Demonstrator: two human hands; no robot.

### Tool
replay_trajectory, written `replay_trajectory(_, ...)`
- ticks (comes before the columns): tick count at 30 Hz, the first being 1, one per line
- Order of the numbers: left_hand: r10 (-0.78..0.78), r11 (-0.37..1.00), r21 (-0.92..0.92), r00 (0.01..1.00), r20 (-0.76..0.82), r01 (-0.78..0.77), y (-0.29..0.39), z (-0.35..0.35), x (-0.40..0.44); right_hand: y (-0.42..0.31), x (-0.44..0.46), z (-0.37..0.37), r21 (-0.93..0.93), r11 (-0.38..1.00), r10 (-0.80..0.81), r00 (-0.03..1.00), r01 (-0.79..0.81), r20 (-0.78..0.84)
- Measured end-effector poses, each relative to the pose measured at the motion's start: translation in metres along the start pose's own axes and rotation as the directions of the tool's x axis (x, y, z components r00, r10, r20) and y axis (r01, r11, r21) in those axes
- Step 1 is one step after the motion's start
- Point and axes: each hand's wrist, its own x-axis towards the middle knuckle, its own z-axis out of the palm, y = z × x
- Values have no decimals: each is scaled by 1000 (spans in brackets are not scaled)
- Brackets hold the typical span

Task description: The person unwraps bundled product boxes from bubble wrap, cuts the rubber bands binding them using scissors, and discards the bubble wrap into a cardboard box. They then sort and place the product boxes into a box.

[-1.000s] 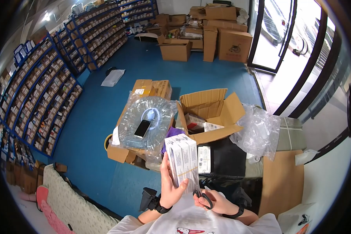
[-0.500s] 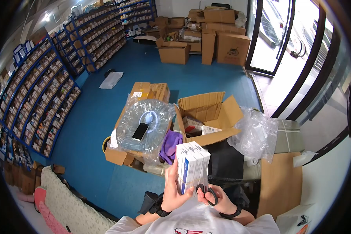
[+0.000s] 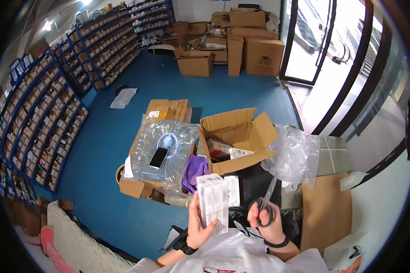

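My left hand (image 3: pixel 199 230) is closed around a bundle of white printed boxes (image 3: pixel 213 204), held upright in front of my chest. A thin band seems to run across the bundle. Off to its right, my right hand (image 3: pixel 269 226) grips a pair of black-handled scissors (image 3: pixel 266 208) with fingers in the handle loops. The metal blades point up and away, apart from the boxes. Just beyond the bundle, a white printed piece (image 3: pixel 233 191) rests against a black surface (image 3: pixel 255 182).
Ahead stands an open cardboard carton (image 3: pixel 232 136) with some boxes inside. Left of it, a phone (image 3: pixel 159 157) lies on a plastic-wrapped ring (image 3: pixel 146 141), near a purple cloth (image 3: pixel 196 170). Clear plastic wrap (image 3: pixel 296 152) sits at right. Stocked shelves (image 3: pixel 41 123) line the left.
My right hand has moved right, away from the boxes, and the scissor blades now show pointing up. The bundle has turned and shifted slightly left. The white printed piece has come into view.
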Motion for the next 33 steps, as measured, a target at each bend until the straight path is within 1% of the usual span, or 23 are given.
replay_trajectory(1, -31, 997, -68, 999, -44, 28, 3, -2, 2, 1, 6, -9, -83, 992, 92, 993, -98, -68)
replay_trajectory(2, 17, 996, -90, 997, -71, -23, -5, -9, 3, 6, 13, -21, -160, 967, 179, 974, -201, -139)
replay_trajectory(4, -13, 970, -243, 992, -128, -19, 1, -13, 10, 62, 26, -81, -554, 811, 89, 975, -189, -202)
replay_trajectory(6, -54, 958, -286, 993, -109, 20, -2, -18, 11, 122, 27, -149, -913, 282, 44, 955, -294, -293)
replay_trajectory(8, -71, 956, -292, 992, -103, 37, -4, -16, 12, 185, 17, -207, -907, 93, -44, 908, -411, -416)
replay_trajectory(10, -56, 957, -290, 994, -97, 25, -2, -12, 13, 216, 19, -235, -865, 14, -17, 865, -501, -501)
replay_trajectory(12, -42, 965, -261, 997, -59, 25, 3, -10, 13, 242, 23, -255, -846, 12, -52, 845, -533, -533)
replay_trajectory(15, -27, 980, -200, 999, -41, 18, 6, -8, 14, 260, 32, -261, -794, -70, -70, 797, -603, -600)
replay_trajectory(17, -21, 986, -167, 999, -47, 12, 1, -7, 14, 231, 39, -218, -806, -173, -201, 822, -566, -534)
replay_trajectory(18, -20, 990, -139, 998, -54, 12, -1, -6, 14, 186, 45, -178, -865, -129, -192, 868, -485, -458)
replay_trajectory(19, -8, 989, -150, 998, -64, -2, -2, -4, 14, 153, 50, -145, -949, -31, -296, 910, -314, -291)
replay_trajectory(20, -1, 988, -156, 999, -52, -7, -4, -2, 15, 125, 55, -116, -980, 167, -371, 914, -108, -164)
replay_trajectory(21, 7, 990, -139, 998, -62, -15, -5, 0, 15, 96, 57, -81, -926, 378, -345, 927, -7, -147)
replay_trajectory(22, 14, 992, -125, 998, -66, -22, -5, 2, 15, 63, 52, -44, -748, 663, -203, 964, 5, -174)
replay_trajectory(23, 25, 992, -123, 997, -74, -34, -4, 6, 15, 44, 45, -19, -633, 765, -211, 974, 114, -79)
replay_trajectory(24, 35, 994, -103, 997, -67, -42, -13, 6, 13, 27, 42, 2, -652, 707, -288, 954, 274, 88)
replay_trajectory(25, 61, 995, -78, 995, -75, -67, -14, 10, 13, 23, 40, 17, -592, 761, -267, 960, 266, 88)
replay_trajectory(26, 91, 994, -56, 993, -79, -96, -13, 14, 13, 22, 42, 26, -632, 740, -232, 969, 231, 83)
replay_trajectory(27, 191, 972, 154, 977, -97, -175, -9, 15, 12, 35, 45, 29, -701, 688, -242, 970, 187, 21)
replay_trajectory(28, 229, 966, 153, 966, -116, -211, -11, 16, 12, 49, 50, 26, -690, 683, -294, 955, 240, 41)
replay_trajectory(30, 178, 983, -17, 970, -168, -183, -3, 22, 14, 50, 49, 29, -607, 767, -271, 963, 207, -13)
replay_trajectory(32, 264, 949, 227, 947, -183, -220, 11, 21, 13, 55, 50, 24, -730, 638, -311, 949, 244, 46)
replay_trajectory(33, 271, 923, 316, 954, -124, -221, 3, 16, 11, 55, 49, 23, -723, 639, -340, 940, 262, 39)
